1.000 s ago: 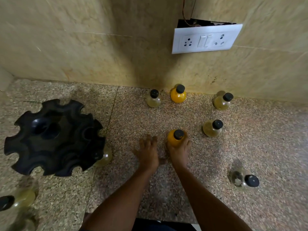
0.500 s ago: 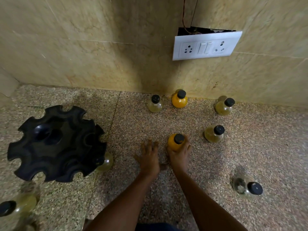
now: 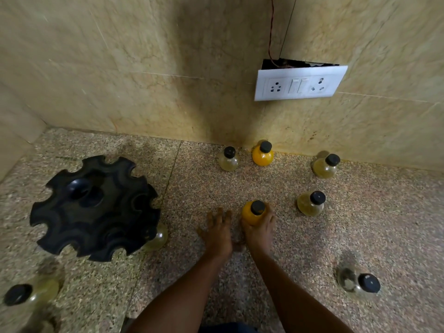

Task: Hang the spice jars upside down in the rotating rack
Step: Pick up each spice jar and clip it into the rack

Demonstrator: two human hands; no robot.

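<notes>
The black rotating rack (image 3: 93,207) with notched slots stands at the left of the speckled counter. One pale jar (image 3: 157,237) hangs under its right edge. My right hand (image 3: 258,230) is wrapped around an upright orange spice jar (image 3: 252,212) with a black cap. My left hand (image 3: 217,233) lies flat on the counter beside it, fingers apart, holding nothing. Other black-capped jars stand upright: a pale jar (image 3: 228,159) and an orange jar (image 3: 262,154) near the wall, two yellowish jars (image 3: 325,165) (image 3: 310,204) at the right, a clear jar (image 3: 359,283) at the near right, and another jar (image 3: 31,293) at the near left.
A beige tiled wall (image 3: 144,80) rises behind the counter, meeting a side wall at the left. A white switch and socket plate (image 3: 300,84) hangs loose from the wall with a red wire above it. Bare counter (image 3: 197,179) lies between the rack and the jars.
The view has tilted upward, so everything sits lower in the frame. My hands and the jars have kept their places on the counter.
</notes>
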